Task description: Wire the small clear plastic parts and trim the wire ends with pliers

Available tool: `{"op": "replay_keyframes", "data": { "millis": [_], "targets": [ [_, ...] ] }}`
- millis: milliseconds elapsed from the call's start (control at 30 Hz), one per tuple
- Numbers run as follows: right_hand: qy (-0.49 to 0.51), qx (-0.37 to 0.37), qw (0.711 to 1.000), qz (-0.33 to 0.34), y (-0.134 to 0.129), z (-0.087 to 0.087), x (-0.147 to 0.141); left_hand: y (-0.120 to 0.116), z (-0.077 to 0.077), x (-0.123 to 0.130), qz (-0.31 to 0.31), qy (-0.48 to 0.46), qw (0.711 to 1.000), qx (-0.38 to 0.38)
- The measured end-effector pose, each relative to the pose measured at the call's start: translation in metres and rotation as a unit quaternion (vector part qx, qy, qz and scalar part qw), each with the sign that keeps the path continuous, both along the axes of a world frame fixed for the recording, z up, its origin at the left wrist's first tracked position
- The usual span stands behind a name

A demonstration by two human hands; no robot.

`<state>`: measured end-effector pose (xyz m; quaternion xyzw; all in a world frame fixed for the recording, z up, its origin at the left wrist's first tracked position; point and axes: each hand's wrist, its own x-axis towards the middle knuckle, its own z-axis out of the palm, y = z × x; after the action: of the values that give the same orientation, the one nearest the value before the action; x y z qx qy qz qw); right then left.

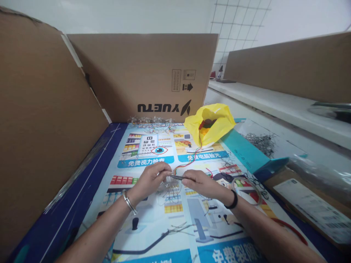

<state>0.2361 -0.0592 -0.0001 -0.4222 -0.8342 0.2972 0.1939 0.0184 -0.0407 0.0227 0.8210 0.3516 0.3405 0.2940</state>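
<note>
My left hand (153,179), with a silver bangle at its wrist, is closed in a pinch near the middle of the printed sheet; what its fingertips hold is too small to make out. My right hand (201,182), with a black band at the wrist, grips dark tweezers (177,177) that point left to the left fingertips. Thin coloured threads (192,160) run from the fingertips up into an open yellow bag (214,126). Under the hands lies a tangle of fine silvery wires (169,188).
Cardboard panels (137,73) stand behind and at the left. More wire bits (153,122) lie along the back edge. At the right are a teal box flap (244,149), a wrapped package (309,201) and a clear ring (259,193).
</note>
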Motion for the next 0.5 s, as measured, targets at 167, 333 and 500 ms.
{"op": "replay_keyframes", "data": {
  "millis": [167,333,500],
  "targets": [
    [-0.014,0.003,1.0,-0.011,0.001,-0.002,0.001,0.0,-0.002,0.0,0.007,0.007,1.0,-0.01],
    [-0.049,0.016,0.998,-0.026,0.003,-0.001,0.002,0.004,-0.007,0.0,0.043,0.021,0.998,-0.032],
    [-0.042,0.06,0.991,-0.112,0.0,0.005,-0.001,0.012,-0.011,-0.002,0.086,0.032,0.995,-0.027]
  ]
}}
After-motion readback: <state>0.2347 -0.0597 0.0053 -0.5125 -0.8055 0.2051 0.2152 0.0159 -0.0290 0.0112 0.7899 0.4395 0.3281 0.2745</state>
